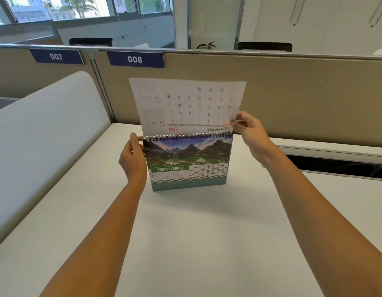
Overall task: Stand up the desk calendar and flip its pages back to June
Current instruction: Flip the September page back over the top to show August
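White desk point(207, 232) before beige partition point(293, 93); daylit windows point(78, 7) behind.

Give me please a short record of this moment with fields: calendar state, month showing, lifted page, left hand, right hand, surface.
calendar state: desk calendar stands upright
month showing: September
lifted page: lifted page raised above the spiral binding, its print upside down, reads September 2026
left hand: left hand grips the calendar's left edge
right hand: right hand pinches the page's edge
surface: white desk

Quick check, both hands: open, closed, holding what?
Left hand: closed on the upper left corner of the standing desk calendar, by the spiral binding.
Right hand: pinching the edge of the raised page.
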Motion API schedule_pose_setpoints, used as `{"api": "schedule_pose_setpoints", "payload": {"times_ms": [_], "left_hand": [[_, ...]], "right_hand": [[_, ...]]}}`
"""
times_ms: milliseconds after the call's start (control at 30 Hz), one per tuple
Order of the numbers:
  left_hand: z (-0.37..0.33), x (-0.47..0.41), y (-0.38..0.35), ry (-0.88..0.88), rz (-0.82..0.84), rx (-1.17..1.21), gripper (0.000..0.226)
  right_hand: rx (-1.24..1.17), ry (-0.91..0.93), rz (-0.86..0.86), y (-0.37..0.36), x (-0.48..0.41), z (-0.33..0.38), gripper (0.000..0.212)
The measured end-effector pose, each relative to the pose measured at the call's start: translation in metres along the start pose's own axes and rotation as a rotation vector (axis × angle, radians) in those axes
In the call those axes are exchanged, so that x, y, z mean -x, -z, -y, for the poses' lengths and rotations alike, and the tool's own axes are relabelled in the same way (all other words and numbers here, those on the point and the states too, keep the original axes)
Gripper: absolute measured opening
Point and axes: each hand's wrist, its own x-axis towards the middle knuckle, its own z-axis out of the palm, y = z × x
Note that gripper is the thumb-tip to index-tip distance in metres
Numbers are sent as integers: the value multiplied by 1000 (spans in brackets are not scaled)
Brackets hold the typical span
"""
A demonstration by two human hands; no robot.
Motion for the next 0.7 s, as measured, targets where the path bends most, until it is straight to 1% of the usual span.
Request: {"api": "schedule_pose_setpoints", "payload": {"times_ms": [33,133,233,367,433,500,567,600,700], "left_hand": [[-1,-1,1,8,10,14,39],[-4,-1,8,12,77,91,41],[-4,0,15,-5,156,142,39],[-3,-5,18,1,183,86,39],[-3,-7,18,-4,185,54,39],[-3,-7,18,-5,203,57,37],[-3,-8,19,-4,205,39,36],[-2,-8,19,-6,205,26,36],[3,-12,18,-16,210,22,35]], "right_hand": [[-8,14,23,2,5,-1,18],[-2,36,101,9,18,-7,20],[-45,-7,140,13,24,-18,23],[-61,-134,83,10,28,-25,31],[-113,-188,62,8,28,-27,32],[-154,-179,53,8,28,-31,29],[-104,-101,61,7,27,-37,20],[-38,-57,60,8,26,-41,17],[197,11,29,7,24,-49,20]]}}
